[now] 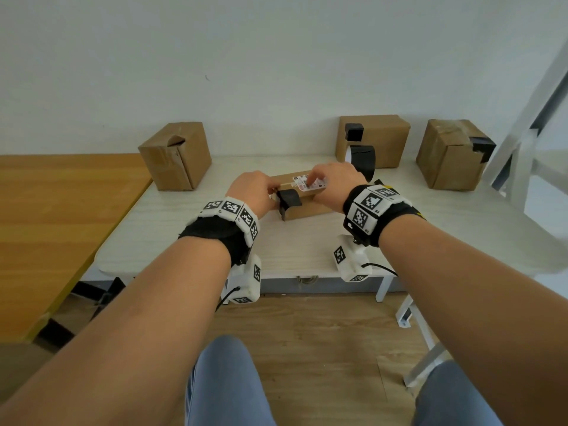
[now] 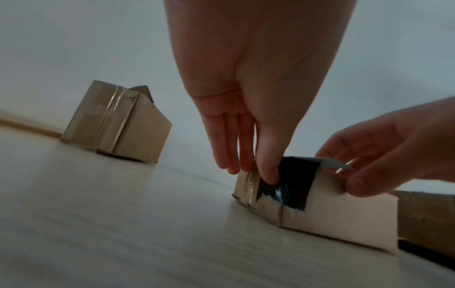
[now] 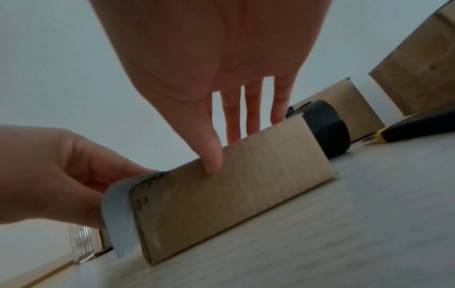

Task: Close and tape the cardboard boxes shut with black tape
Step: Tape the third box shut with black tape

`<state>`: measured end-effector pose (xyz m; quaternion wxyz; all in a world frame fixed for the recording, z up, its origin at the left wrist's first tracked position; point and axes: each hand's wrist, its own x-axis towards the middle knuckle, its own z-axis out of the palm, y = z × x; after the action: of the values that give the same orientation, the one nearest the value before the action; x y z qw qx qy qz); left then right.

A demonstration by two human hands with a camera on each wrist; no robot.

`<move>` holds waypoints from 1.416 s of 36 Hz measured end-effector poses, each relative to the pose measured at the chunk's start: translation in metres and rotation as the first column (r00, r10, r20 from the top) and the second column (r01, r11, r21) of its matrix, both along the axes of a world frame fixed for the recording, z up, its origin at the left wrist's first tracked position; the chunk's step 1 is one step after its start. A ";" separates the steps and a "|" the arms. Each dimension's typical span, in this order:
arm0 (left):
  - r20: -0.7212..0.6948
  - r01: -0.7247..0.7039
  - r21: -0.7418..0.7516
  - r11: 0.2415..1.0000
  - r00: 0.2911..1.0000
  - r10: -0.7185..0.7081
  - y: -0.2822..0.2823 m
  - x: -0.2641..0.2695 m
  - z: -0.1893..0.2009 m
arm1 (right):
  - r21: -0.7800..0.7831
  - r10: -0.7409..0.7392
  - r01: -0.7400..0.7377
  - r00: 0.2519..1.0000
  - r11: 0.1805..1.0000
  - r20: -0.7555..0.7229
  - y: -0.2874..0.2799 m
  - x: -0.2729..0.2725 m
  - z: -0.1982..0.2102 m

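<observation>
The white bench point(image 1: 190, 241) carries everything, and both hands work near its middle. Three larger cardboard boxes stand beyond the hands against the wall: one far to the left of the left hand point(image 1: 175, 155), with a torn flap and no black tape visible, and two beyond the right hand, the nearer point(image 1: 378, 139) and the farther point(image 1: 451, 153), each already bearing a black patch. The roll of black tape point(image 1: 362, 159) stands just behind the right hand, and a yellow-and-black knife point(image 3: 413, 128) lies on the bench to that hand's right.

Between the hands lies the small flat box point(image 1: 302, 195), the one being sealed. A strip of black tape point(image 2: 288, 181) is folded over its end by the left hand. The left hand point(image 1: 255, 192) has its fingers pointing down, fingertips point(image 2: 269, 173) pressing the strip against the end face. The right hand point(image 1: 332, 182) steadies the box: thumb point(image 3: 211, 155) against the near side, the other fingers extended over the top by the white label point(image 1: 309, 183), a light clamp rather than a closed fist.

The step in hand looks like smoothing the strip down. One tail of it point(image 3: 118, 212) hangs loose at the corner, pale adhesive side out. The next move probably calls for rubbing that tail flat onto the side wall while the right hand keeps the box from sliding, then turning to the untaped box on the left.
</observation>
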<state>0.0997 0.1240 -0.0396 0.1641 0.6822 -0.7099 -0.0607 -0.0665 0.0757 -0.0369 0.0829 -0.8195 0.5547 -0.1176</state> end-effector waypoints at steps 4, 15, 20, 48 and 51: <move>0.079 0.015 0.050 0.999 0.997 -0.019 -0.003 0.002 0.003 | 0.022 0.012 -0.012 1.000 1.000 -0.002 -0.001 0.000 0.002; 0.123 0.028 0.097 0.995 0.992 -0.040 -0.008 0.005 0.007 | 0.019 0.010 -0.009 1.000 1.000 -0.022 -0.003 -0.001 0.002; 0.231 0.035 0.078 0.996 0.972 -0.052 -0.011 0.002 0.004 | 0.014 0.010 -0.010 1.000 1.000 -0.015 -0.003 -0.001 0.003; 0.145 -0.028 0.099 0.995 0.989 0.014 -0.018 -0.001 0.003 | 0.018 0.006 -0.006 1.000 1.000 -0.012 -0.005 0.000 0.001; 0.204 -0.027 0.075 0.997 0.979 0.011 -0.020 -0.004 0.001 | 0.021 0.006 -0.006 1.000 1.000 -0.012 -0.005 -0.001 0.001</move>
<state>0.0958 0.1040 -0.0386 0.0649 0.6975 -0.7134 -0.0166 -0.0673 0.0710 -0.0359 0.0886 -0.8209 0.5539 -0.1067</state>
